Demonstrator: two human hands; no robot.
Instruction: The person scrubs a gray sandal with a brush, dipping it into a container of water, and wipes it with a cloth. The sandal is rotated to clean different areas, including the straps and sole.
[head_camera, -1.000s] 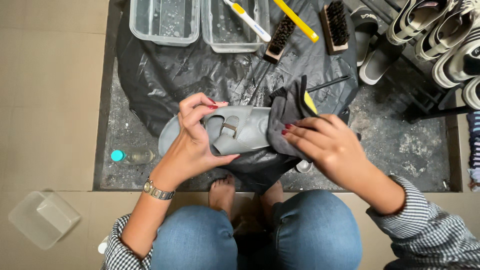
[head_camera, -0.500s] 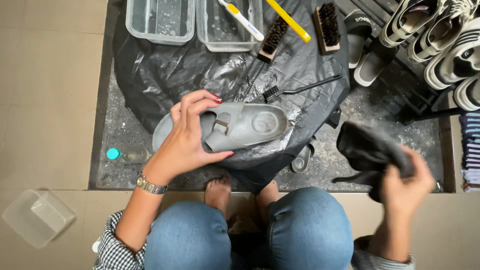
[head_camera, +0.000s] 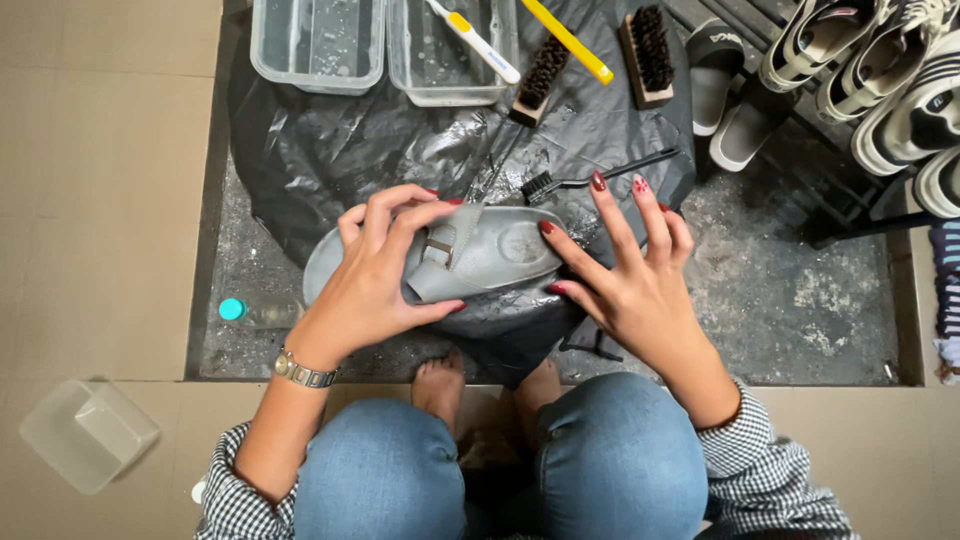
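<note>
A grey sandal (head_camera: 480, 250) with a buckled strap is held over black plastic sheeting (head_camera: 330, 150). My left hand (head_camera: 375, 270) grips it across the strap and the toe end. My right hand (head_camera: 625, 275) rests its fingertips on the heel end, with the other fingers spread. My knees in blue jeans are at the bottom of the view.
Two clear tubs (head_camera: 318, 40) with water stand at the back. A toothbrush (head_camera: 475, 40), a yellow-handled brush (head_camera: 570, 40), two wooden brushes (head_camera: 645, 50) and a thin black brush (head_camera: 590, 178) lie on the sheeting. A shoe rack (head_camera: 890, 80) is at right, a small bottle (head_camera: 255, 312) and an empty tub (head_camera: 85, 432) at left.
A second ago my right hand wiped the sandal with a dark cloth, then carried it off to the right. Now that hand is back on the sandal's heel end without the cloth.
</note>
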